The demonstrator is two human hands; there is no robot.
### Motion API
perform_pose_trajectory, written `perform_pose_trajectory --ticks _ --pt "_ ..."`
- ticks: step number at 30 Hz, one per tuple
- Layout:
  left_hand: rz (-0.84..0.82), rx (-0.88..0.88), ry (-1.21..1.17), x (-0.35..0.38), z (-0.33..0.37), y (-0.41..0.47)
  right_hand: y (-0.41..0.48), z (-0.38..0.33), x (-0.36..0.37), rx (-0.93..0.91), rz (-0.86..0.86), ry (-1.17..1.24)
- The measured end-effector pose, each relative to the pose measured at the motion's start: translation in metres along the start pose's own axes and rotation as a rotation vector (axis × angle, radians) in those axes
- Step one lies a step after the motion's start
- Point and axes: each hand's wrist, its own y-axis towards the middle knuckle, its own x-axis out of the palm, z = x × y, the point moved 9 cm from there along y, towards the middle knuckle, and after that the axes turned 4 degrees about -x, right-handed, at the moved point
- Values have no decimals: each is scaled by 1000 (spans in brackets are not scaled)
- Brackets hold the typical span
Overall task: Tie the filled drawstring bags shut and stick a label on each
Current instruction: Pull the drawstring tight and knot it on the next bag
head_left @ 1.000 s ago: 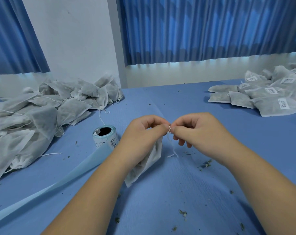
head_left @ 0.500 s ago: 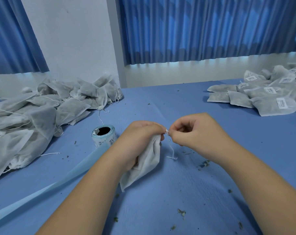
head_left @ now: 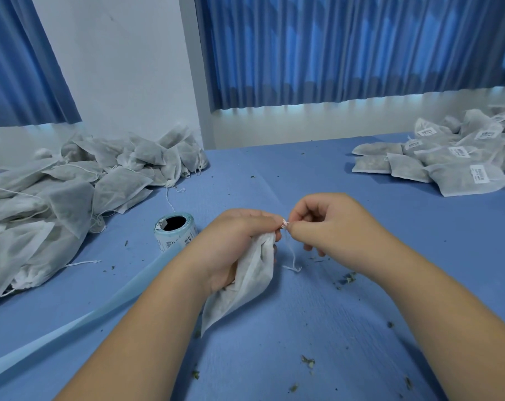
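White cloth of the bag [head_left: 245, 285] hangs lower and fuller under the left hand [head_left: 239, 244] than a second ago, when most of it sat tucked behind the wrist. That hand's fingers are curled round the gathered neck, near the middle of the worktop [head_left: 303, 175], and the bag's bottom corner seems to rest on the surface. The string [head_left: 291, 256] dangles from between the hands, its loose end touching the worktop. The right hand [head_left: 329, 227] pinches it between thumb and forefinger, just beside the left fingertips, with the other fingers loosely curled, and it has drawn slightly up and to the right. I judge the knot is being pulled snug, so this bag is nearly tied. It has no label yet.

Along the left edge lies a heap of unlabelled bags [head_left: 72, 198] with strings trailing. The label roll [head_left: 174, 233] stands upright just left of the left hand, and its pale backing strip [head_left: 72, 322] runs toward the near left corner, passing behind the left forearm, which could snag it. Crumbs [head_left: 346, 279] of dried leaf dot the near surface. Toward the far right corner sits the stack of labelled bags [head_left: 462, 166], well apart from the hands.
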Motion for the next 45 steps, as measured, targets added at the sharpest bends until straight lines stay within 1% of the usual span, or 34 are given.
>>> perform_pose_trajectory --ticks 7,13,16,18,23,27,36,39,42,45 --pt "-94 -6 77 5 -2 -1 -2 5 1 84 -49 106" --pt "-122 -23 80 5 -3 -2 -3 9 2 131 -56 109" --pt "-172 -23 84 9 -3 -5 -4 9 2 144 -47 106" --pt "-197 -20 75 12 -3 -6 -3 8 1 132 -41 102" --pt "-97 33 47 5 3 -2 -4 7 2 115 -65 63" --pt "-96 63 12 6 5 -1 -4 5 2 110 -76 95" --pt "-203 75 -105 14 8 -4 -4 -5 2 39 -97 170" --pt "-235 76 -105 16 10 -5 -5 -7 3 28 -112 194" --pt "-204 104 -97 12 11 -4 -5 -6 1 28 -75 188" --pt "-151 127 -102 8 12 -2 -4 -9 -5 -50 58 107"
